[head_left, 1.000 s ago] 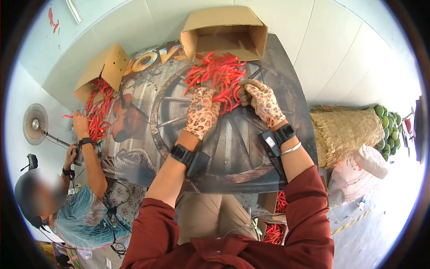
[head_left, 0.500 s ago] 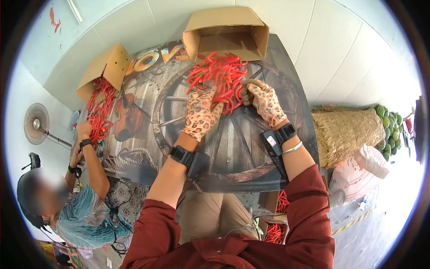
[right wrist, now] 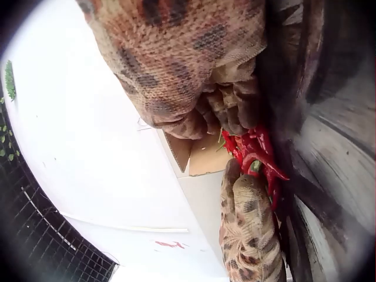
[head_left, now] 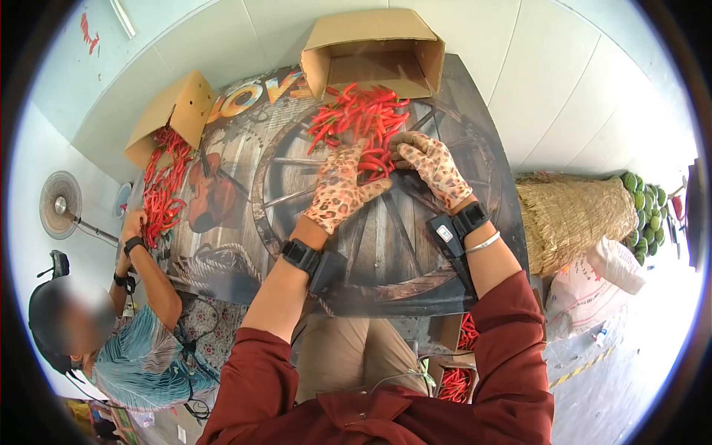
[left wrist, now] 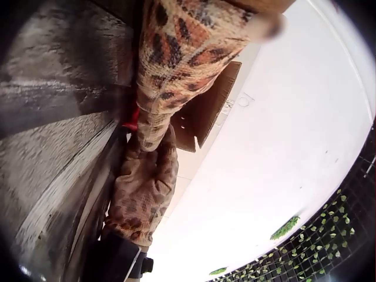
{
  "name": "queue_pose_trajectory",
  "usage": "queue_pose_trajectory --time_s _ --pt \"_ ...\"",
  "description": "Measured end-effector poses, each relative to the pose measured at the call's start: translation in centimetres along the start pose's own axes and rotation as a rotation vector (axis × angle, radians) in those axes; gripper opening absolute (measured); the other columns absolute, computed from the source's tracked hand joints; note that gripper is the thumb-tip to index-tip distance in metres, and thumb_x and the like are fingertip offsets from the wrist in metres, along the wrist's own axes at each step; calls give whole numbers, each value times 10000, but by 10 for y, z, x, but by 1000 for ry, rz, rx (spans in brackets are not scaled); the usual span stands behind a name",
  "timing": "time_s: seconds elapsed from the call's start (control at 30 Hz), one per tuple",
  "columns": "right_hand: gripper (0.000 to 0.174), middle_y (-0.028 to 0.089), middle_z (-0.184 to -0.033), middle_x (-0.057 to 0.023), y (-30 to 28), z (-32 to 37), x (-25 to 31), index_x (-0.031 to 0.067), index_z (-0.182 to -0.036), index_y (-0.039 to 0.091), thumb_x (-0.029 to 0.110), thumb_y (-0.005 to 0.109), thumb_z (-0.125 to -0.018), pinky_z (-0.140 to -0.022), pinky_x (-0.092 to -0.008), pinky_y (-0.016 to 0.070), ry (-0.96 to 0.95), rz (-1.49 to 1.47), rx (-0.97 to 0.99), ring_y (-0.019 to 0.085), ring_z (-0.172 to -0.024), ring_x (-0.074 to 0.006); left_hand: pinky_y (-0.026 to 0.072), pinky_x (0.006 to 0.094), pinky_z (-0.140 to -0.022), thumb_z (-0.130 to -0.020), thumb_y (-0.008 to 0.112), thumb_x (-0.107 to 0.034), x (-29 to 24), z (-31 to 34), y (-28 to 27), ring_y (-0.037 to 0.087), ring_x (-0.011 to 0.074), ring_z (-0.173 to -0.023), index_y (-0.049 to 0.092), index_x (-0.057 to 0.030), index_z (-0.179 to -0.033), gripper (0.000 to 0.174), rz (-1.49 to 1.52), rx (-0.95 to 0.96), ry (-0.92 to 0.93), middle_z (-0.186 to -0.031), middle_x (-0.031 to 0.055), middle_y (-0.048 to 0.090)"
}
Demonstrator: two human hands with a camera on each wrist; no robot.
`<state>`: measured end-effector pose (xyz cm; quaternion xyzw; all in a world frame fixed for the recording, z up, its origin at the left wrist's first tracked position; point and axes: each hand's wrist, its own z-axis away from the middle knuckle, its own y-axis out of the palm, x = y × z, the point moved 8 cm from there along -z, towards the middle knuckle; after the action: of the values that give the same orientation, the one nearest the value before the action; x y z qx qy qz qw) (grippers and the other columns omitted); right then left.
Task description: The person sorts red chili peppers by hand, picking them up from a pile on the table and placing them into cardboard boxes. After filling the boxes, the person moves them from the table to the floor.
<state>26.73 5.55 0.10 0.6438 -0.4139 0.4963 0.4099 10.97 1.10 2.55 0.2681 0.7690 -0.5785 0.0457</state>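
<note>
A pile of red chili peppers with some green stems lies on the table in front of a cardboard box. My left hand, in a leopard-print glove, is at the near left of the pile with its fingers extended and thumb spread to the right. Opposite it, my gloved right hand has curled fingers at the pile's near right edge. In the right wrist view, those bent fingers grip at a small bunch of chilies, while left fingertips meet the bunch from the other side.
The open cardboard box lies on its side at the table's back. At left, another person's hand is by a second chili pile and box. Boxes of chilies stand below the front edge; a straw roll is at right.
My left thumb has swung outward to the right, away from the fingers. The right hand has shifted slightly left toward the pile. The other person's hand has lowered from a raised chili.
</note>
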Motion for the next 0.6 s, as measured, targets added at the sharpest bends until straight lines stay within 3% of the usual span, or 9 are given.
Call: queue_pose_trajectory --time_s 0.07,0.2,0.3,0.4,0.47,0.6 --pt "296 637 -1073 -110 11 2 4 -42 -1171 565 147 548 -943 -869 -305 507 -2 -6 125 619 -977 -176 327 432 -1067 -737 704 -510 0 -1 7 461 354 -1230 417 -9 -1365 854 -14 -11 30 -1301 226 507" --pt "299 637 -1076 -112 20 8 10 -39 -1173 566 154 539 -947 -879 -306 502 17 -2 181 620 -983 -182 325 429 -1071 -726 715 -485 -8 -2 10 467 335 -1229 435 -20 -1354 830 -66 -11 58 -1304 208 512" --pt "292 643 -1061 -109 18 7 11 -33 -1167 571 159 526 -952 -850 -295 509 -17 -76 147 624 -960 -173 352 437 -1032 -723 733 -452 -8 -2 10 478 359 -1194 461 -48 -1340 786 -39 -52 83 -1261 205 531" --pt "245 663 -992 -86 0 -1 -3 -22 -1108 614 141 543 -940 -756 -264 515 58 -196 -23 628 -877 -138 355 443 -1026 -737 724 -424 -8 0 10 491 355 -1172 490 -52 -1312 723 -67 -84 88 -1232 201 549" --pt "236 667 -967 -67 -18 -2 -1 -19 -1095 622 141 555 -934 -718 -249 511 -22 -95 -215 624 -852 -124 358 445 -1021 -740 722 -414 -5 0 9 495 354 -1163 503 -51 -1294 698 -40 -83 77 -1217 201 556" --pt "253 667 -999 -48 -15 -2 6 -13 -1130 616 121 572 -920 -753 -240 482 -137 73 -171 614 -866 -113 365 450 -1006 -754 710 -388 1 -1 5 506 353 -1137 526 -38 -1255 638 -81 -116 14 -1177 198 573"
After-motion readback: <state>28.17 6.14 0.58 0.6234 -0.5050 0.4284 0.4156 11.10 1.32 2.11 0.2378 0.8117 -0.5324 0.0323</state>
